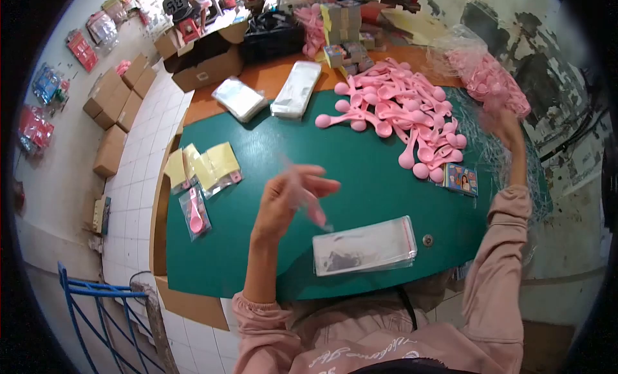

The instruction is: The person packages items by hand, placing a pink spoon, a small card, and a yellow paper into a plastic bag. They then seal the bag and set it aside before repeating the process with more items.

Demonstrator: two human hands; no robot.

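Near the middle of the table, my left hand point(281, 203) is raised with its fingers pinched on a clear plastic bag point(297, 188) that has something pink in it, smeared by motion. Below and to its right lies a stack of clear plastic bags point(364, 246). At the far right, my right hand point(504, 120) reaches beside a big bag of pink pieces point(486, 78) and shredded clear plastic point(496, 152); its fingers are blurred. Between the hands, toward the back, spreads a heap of pink measuring spoons point(402, 107).
Two more stacks of clear bags point(296, 89) lie at the back of the green table point(257, 264). Packed bags with yellow cards and a bagged pink spoon point(196, 212) lie left. A small stack of printed cards point(461, 179) sits by the heap. An open carton point(206, 68) stands behind.
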